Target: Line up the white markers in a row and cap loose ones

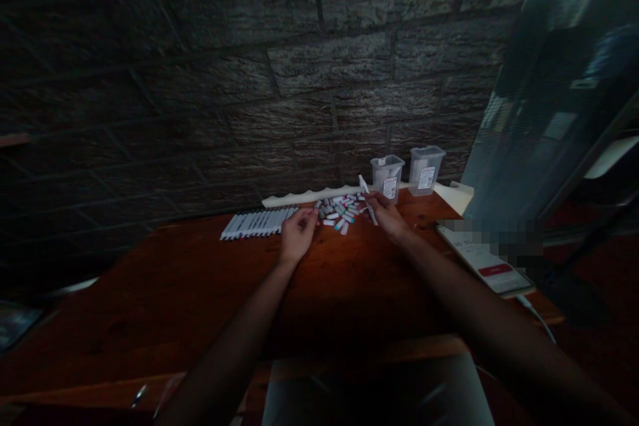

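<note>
My right hand [387, 214] is closed around a white marker pen [364, 184], which stands nearly upright and tilts a little left. My left hand [298, 237] is pinched, with a small marker cap [318, 205] at its fingertips. Between the two hands lies a loose pile of marker caps [342, 208], white and grey with coloured ends. Left of my left hand, a row of white markers [257, 223] lies side by side on the wooden table [200, 293].
Two clear plastic containers [423, 176] with labels stand at the back right. A wavy-edged pale strip [309, 196] runs along the stone-like wall [299, 80]. On the right lies a phone [492, 266] with a lit screen and a cable [536, 316].
</note>
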`<state>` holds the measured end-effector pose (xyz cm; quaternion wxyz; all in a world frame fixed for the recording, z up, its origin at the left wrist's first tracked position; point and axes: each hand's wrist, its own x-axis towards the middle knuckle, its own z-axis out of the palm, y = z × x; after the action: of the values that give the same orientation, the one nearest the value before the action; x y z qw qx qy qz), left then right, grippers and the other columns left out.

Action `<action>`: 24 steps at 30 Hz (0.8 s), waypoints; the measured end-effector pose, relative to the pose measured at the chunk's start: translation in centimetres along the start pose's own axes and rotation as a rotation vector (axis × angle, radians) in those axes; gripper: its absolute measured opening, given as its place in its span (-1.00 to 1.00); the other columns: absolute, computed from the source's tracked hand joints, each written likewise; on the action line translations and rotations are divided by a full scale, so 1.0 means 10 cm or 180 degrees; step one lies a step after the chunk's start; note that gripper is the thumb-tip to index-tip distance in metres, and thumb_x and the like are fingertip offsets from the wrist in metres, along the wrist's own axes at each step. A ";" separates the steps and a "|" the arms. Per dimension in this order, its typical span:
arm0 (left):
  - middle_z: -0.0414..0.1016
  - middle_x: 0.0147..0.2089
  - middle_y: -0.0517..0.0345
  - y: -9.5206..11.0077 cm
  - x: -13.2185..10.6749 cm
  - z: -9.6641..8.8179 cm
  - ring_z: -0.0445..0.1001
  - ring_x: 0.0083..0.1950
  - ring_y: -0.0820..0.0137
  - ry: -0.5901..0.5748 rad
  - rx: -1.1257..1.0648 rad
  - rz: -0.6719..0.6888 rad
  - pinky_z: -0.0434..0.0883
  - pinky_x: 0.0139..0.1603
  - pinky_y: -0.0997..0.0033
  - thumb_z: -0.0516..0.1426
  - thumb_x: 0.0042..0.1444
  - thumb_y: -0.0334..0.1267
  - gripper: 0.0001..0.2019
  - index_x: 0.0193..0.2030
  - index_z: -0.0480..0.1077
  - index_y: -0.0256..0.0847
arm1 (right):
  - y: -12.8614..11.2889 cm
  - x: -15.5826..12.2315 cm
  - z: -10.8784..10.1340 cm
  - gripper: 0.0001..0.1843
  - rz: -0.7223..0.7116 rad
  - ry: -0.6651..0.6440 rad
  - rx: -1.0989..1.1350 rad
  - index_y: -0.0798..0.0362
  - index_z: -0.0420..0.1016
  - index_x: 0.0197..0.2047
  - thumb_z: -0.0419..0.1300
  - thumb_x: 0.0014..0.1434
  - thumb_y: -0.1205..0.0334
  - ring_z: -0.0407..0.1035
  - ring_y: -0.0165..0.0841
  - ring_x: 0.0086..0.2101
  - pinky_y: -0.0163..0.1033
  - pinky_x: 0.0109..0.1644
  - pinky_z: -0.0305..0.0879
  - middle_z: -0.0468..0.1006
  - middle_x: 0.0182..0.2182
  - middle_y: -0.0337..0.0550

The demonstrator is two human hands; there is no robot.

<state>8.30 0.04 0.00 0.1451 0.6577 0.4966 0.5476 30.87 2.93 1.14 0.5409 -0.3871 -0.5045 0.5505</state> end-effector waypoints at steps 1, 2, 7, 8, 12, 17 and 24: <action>0.52 -0.47 0.17 0.00 0.00 0.00 0.49 -0.42 0.42 -0.0016 0.0006 -0.0012 0.39 -0.35 0.47 0.12 0.17 -0.06 -0.74 -0.26 0.48 -0.22 | 0.00 0.01 -0.01 -0.62 -0.0117 0.0130 -0.0069 -0.06 0.41 -0.28 0.25 0.00 -0.18 0.30 -0.43 -0.49 -0.33 -0.46 0.17 0.50 -0.46 -0.31; 0.52 -0.47 0.17 0.00 0.00 0.00 0.49 -0.42 0.42 -0.0022 0.0006 -0.0021 0.39 -0.34 0.47 0.12 0.17 -0.06 -0.74 -0.25 0.48 -0.22 | -0.01 0.02 -0.03 -0.63 -0.0271 0.0273 -0.0150 -0.05 0.43 -0.30 0.27 -0.01 -0.15 0.34 -0.41 -0.43 -0.31 -0.40 0.23 0.51 -0.44 -0.29; 0.52 -0.46 0.17 0.03 -0.01 0.01 0.49 -0.42 0.42 -0.0021 -0.0050 -0.0032 0.40 -0.33 0.46 0.12 0.17 -0.05 -0.74 -0.25 0.47 -0.22 | -0.03 0.04 -0.08 -0.55 -0.0634 0.0652 -0.0411 0.05 0.49 -0.33 0.34 -0.12 -0.16 0.38 -0.36 -0.37 -0.27 -0.28 0.29 0.53 -0.43 -0.21; 0.53 -0.46 0.17 0.04 -0.01 0.01 0.49 -0.42 0.42 -0.0030 -0.0049 -0.0030 0.40 -0.33 0.46 0.12 0.17 -0.05 -0.74 -0.26 0.47 -0.22 | -0.04 0.03 -0.08 -0.53 -0.0640 0.0709 -0.0414 0.05 0.48 -0.33 0.35 -0.14 -0.17 0.37 -0.37 -0.39 -0.27 -0.31 0.29 0.52 -0.44 -0.21; 0.53 -0.47 0.18 0.07 -0.02 0.02 0.49 -0.42 0.41 -0.0051 -0.0032 -0.0007 0.41 -0.33 0.46 0.12 0.16 -0.05 -0.74 -0.27 0.47 -0.21 | -0.04 0.03 -0.10 -0.45 -0.0665 0.0779 -0.0308 0.01 0.38 -0.23 0.37 -0.18 -0.16 0.35 -0.39 -0.47 -0.30 -0.43 0.25 0.48 -0.49 -0.27; 0.53 -0.46 0.17 0.05 -0.02 0.01 0.50 -0.41 0.40 -0.0045 -0.0015 0.0032 0.42 -0.32 0.44 0.12 0.16 -0.04 -0.73 -0.24 0.47 -0.20 | 0.01 0.05 -0.14 -0.52 -0.0915 0.0790 -0.0758 0.02 0.38 -0.27 0.31 -0.08 -0.18 0.35 -0.38 -0.45 -0.28 -0.38 0.28 0.47 -0.47 -0.25; 0.54 -0.46 0.19 0.09 -0.02 -0.01 0.49 -0.42 0.41 -0.0011 0.0148 0.0096 0.40 -0.32 0.45 0.11 0.17 -0.04 -0.74 -0.25 0.48 -0.20 | 0.02 0.05 -0.12 -0.53 -0.0743 0.0696 -0.0531 0.02 0.38 -0.29 0.35 -0.12 -0.14 0.37 -0.37 -0.44 -0.27 -0.39 0.31 0.49 -0.48 -0.24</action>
<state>8.71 -0.60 0.57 0.1224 0.6692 0.4989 0.5369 31.91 3.61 0.79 0.6187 -0.4270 -0.5281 0.3949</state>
